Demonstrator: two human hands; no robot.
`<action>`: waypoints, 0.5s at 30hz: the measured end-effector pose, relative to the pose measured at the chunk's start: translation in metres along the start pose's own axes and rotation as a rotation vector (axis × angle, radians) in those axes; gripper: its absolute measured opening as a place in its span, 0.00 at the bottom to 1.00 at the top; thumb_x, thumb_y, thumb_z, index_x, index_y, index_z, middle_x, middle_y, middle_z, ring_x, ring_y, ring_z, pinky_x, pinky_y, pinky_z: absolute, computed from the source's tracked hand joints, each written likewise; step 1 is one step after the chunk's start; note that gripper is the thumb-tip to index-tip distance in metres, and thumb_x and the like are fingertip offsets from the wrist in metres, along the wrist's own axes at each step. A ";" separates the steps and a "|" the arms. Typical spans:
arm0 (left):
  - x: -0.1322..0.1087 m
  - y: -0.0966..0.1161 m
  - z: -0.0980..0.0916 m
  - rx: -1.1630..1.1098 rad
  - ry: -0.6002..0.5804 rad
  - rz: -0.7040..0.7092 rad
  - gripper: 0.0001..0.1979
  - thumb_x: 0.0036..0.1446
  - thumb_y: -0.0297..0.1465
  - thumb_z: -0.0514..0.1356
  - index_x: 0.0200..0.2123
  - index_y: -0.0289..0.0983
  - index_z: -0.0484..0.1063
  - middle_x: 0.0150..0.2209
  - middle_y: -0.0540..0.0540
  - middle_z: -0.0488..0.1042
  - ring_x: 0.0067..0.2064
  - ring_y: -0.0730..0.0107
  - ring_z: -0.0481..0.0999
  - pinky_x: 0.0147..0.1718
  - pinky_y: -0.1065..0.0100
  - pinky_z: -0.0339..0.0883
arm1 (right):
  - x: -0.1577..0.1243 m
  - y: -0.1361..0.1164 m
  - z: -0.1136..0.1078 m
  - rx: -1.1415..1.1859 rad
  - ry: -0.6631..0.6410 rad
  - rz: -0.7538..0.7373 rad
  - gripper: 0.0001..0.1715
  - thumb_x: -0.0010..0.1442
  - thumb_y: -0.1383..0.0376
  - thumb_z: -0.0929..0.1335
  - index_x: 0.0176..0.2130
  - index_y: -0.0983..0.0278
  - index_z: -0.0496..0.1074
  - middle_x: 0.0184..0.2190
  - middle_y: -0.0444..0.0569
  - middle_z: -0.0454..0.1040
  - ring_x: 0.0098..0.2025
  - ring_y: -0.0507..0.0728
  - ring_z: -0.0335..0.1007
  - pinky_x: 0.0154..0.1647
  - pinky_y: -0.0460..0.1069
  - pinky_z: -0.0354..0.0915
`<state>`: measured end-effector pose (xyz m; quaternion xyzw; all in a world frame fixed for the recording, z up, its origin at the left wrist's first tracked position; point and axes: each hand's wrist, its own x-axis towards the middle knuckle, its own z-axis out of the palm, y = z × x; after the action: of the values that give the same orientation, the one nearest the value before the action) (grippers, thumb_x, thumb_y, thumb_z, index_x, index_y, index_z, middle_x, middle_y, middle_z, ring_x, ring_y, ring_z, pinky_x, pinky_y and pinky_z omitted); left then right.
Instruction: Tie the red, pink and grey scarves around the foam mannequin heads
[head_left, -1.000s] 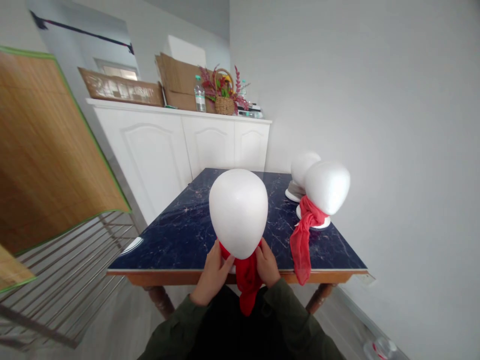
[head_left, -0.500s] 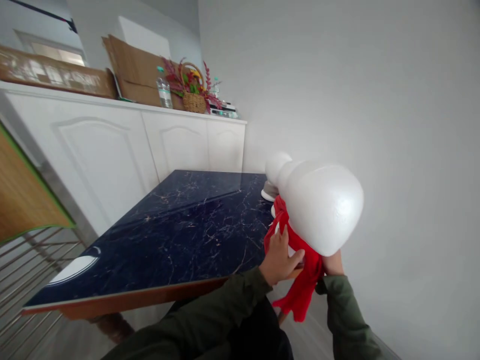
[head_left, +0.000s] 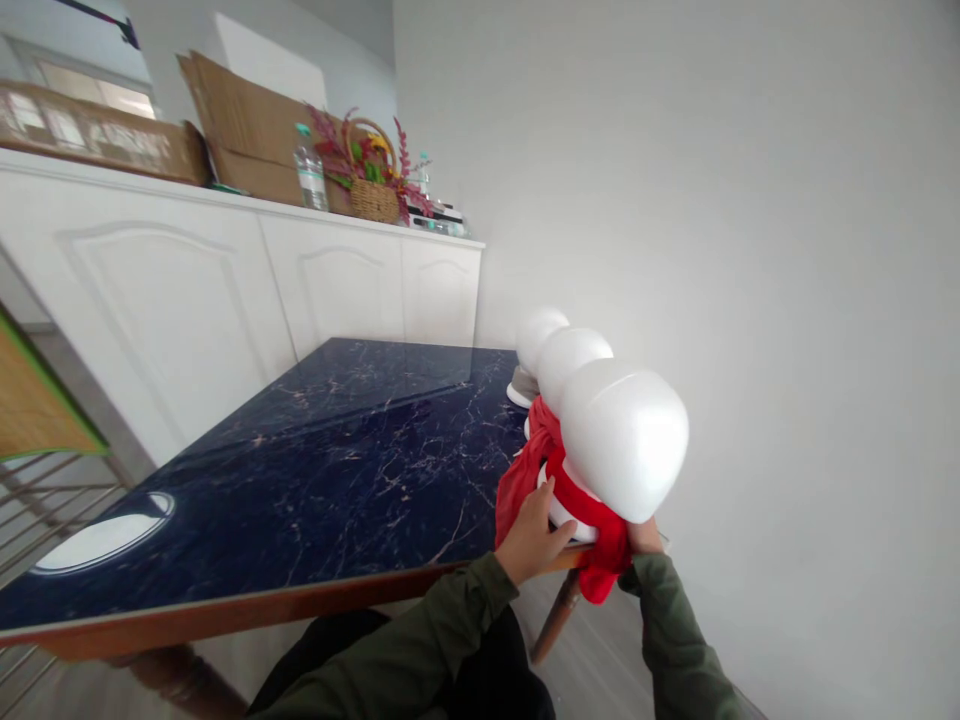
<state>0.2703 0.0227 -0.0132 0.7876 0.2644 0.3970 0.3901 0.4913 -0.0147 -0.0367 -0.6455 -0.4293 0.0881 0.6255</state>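
Observation:
The nearest white mannequin head (head_left: 626, 435) stands at the table's right edge, with a red scarf (head_left: 577, 490) round its neck. The scarf's end hangs below the edge. My left hand (head_left: 534, 540) is at the head's white base, its thumb and fingers spread around the near side. My right hand (head_left: 645, 538) is under the far side of the head by the scarf, its fingers hidden. Behind stand a second white head (head_left: 574, 362) and a third white head (head_left: 540, 335). More red cloth (head_left: 517, 485) drapes left of the nearest head.
A dark blue marble-patterned table (head_left: 360, 460) stretches left, bearing a white round shape (head_left: 105, 535). A wall (head_left: 750, 250) stands close on the right. White cabinets (head_left: 345, 290) hold cardboard boxes (head_left: 247, 130), a bottle (head_left: 310, 170) and a flower basket (head_left: 373, 198). A chair (head_left: 45, 400) is at left.
The nearest head has shifted left and lower, and more of the head behind it shows. My left hand has moved lower-left onto the base. Less scarf hangs down. The view has turned slightly.

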 end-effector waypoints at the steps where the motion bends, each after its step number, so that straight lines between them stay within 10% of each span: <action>1: -0.002 0.000 -0.002 -0.016 -0.009 0.004 0.34 0.50 0.33 0.57 0.60 0.34 0.52 0.58 0.36 0.59 0.60 0.51 0.55 0.58 0.50 0.49 | -0.002 -0.002 -0.001 -0.019 -0.015 0.018 0.32 0.43 0.44 0.66 0.41 0.62 0.73 0.36 0.58 0.75 0.50 0.69 0.64 0.54 0.65 0.53; 9: -0.017 0.012 -0.021 0.011 -0.035 0.038 0.32 0.52 0.34 0.57 0.60 0.37 0.52 0.59 0.38 0.59 0.59 0.55 0.58 0.58 0.52 0.51 | -0.022 -0.031 -0.004 -0.079 0.083 0.063 0.25 0.53 0.54 0.61 0.46 0.66 0.68 0.47 0.58 0.69 0.53 0.66 0.60 0.53 0.62 0.54; 13: -0.038 0.008 -0.071 0.178 0.035 0.039 0.29 0.55 0.36 0.54 0.59 0.35 0.54 0.59 0.38 0.58 0.60 0.58 0.58 0.58 0.54 0.51 | -0.067 -0.046 0.002 -0.173 0.586 -0.087 0.21 0.53 0.59 0.62 0.45 0.68 0.65 0.45 0.60 0.65 0.47 0.64 0.62 0.48 0.61 0.59; 15: -0.049 -0.002 -0.108 0.313 0.114 -0.010 0.25 0.58 0.37 0.50 0.57 0.34 0.57 0.57 0.38 0.62 0.58 0.60 0.60 0.58 0.56 0.53 | -0.094 -0.059 0.019 -0.179 0.608 -0.276 0.13 0.54 0.62 0.62 0.39 0.66 0.65 0.39 0.56 0.65 0.42 0.62 0.63 0.45 0.60 0.61</action>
<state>0.1533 0.0317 0.0053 0.8135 0.3487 0.3932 0.2491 0.3950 -0.0725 -0.0277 -0.6305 -0.3124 -0.2315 0.6717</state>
